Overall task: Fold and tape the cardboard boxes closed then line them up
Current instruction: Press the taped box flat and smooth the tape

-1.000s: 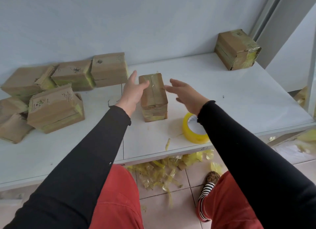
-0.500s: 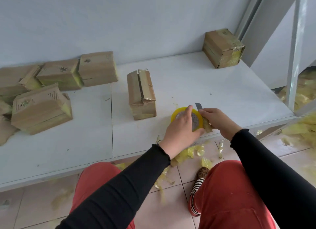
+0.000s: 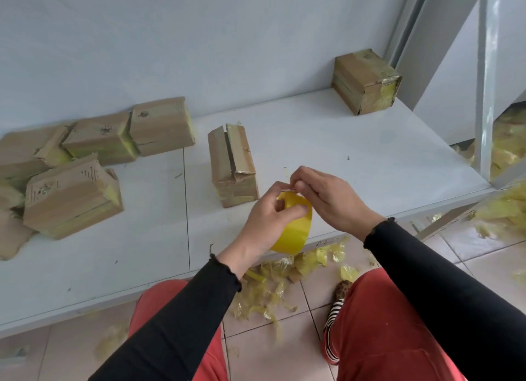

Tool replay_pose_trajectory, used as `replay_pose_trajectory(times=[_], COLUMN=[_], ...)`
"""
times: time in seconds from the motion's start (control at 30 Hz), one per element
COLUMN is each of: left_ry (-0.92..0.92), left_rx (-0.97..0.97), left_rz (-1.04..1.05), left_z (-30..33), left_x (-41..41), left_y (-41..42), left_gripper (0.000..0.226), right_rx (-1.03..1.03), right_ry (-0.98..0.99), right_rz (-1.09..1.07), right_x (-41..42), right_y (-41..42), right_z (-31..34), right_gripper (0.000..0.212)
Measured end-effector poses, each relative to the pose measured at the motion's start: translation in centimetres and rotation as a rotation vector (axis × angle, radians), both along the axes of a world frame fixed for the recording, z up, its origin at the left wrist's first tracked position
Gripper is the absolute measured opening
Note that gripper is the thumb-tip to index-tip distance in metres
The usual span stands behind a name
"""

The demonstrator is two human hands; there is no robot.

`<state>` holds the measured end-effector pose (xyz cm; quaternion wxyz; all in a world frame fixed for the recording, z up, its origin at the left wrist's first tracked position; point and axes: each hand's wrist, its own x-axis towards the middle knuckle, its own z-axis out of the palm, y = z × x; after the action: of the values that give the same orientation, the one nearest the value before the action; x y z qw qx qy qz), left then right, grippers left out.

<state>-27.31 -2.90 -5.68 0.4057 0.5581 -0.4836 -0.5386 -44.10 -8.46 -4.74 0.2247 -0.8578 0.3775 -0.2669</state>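
Our left hand (image 3: 267,209) grips the yellow tape roll (image 3: 294,229) steady while our right hand (image 3: 327,198) pinches its loose end, for the gaping cardboard box (image 3: 232,164) on the desk (image 3: 341,141).

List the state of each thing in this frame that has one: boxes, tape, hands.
Middle box: upright on the table, top flaps sprung apart, untaped.
Far right box: closed, yellow tape on it.
Left boxes: closed, lying jumbled.
Tape roll: lifted off the table.
Left hand: grips the tape roll.
Right hand: pinches at the roll's top edge.
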Motion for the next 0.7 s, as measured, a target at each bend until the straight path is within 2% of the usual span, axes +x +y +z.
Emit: replay_pose_trajectory(times=[0.1, 0.27, 0.4, 0.5, 0.6, 0.7], left_ry=[0.157, 0.269, 0.291, 0.347, 0.393, 0.459], left_rx=[0.069, 0.073, -0.046, -0.127, -0.177, -0.196], left_rz=[0.065, 0.079, 0.134, 0.219, 0.309, 0.345], left_z=[1.6, 3.7, 4.8, 5.7, 6.6, 7.1], left_x=[0.6, 3.1, 3.9, 4.1, 4.2, 3.9], left_y=[1.5, 4.2, 4.4, 3.9, 3.9, 4.1], left_gripper=[0.037, 0.038, 0.035, 0.029, 0.016, 0.023], right_rx=[0.072, 0.219, 0.318, 0.272, 0.247, 0.176], right_ry=[-0.036, -0.219, -0.259, -0.236, -0.238, -0.243], right_rz=[0.091, -0.243, -0.069, 0.040, 0.057, 0.052], right_x=[0.8, -2.7, -0.7, 1.3, 2.3, 3.0], right_y=[-0.7, -3.7, -1.1, 2.0, 4.1, 4.9], right_z=[-0.4, 0.3, 1.7, 1.5, 0.9, 0.7], right_gripper=[0.027, 0.043, 0.042, 0.043, 0.048, 0.050])
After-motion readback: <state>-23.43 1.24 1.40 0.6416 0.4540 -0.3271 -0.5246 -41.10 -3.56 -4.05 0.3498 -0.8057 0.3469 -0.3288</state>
